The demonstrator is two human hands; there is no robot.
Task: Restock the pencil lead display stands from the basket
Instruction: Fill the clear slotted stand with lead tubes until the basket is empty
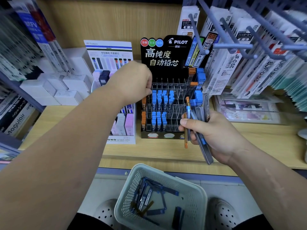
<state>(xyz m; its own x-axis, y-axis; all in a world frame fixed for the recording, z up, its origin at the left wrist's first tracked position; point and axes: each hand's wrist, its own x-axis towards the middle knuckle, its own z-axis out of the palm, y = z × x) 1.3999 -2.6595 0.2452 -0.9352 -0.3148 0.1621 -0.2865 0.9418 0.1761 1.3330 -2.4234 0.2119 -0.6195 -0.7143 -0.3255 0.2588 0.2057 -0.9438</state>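
The black Pilot display stand [174,52] sits on the wooden shelf, with clear slots partly filled with blue-capped and orange-capped lead cases. My left hand [132,80] reaches to the stand's upper left slots, and its fingertips pinch a lead case [149,92] that is mostly hidden. My right hand [214,135] holds a fanned bundle of lead cases [197,113], blue-capped ones and an orange one, in front of the stand's lower right. A pale green basket [129,193] below the shelf holds several loose lead cases [149,196].
A white Mono graph display stand [121,128] stands left of the Pilot stand. White boxes [54,88] are stacked further left. Metal pegs with hanging refill packs [232,52] jut out at the upper right. Two white perforated shoes [222,213] flank the basket.
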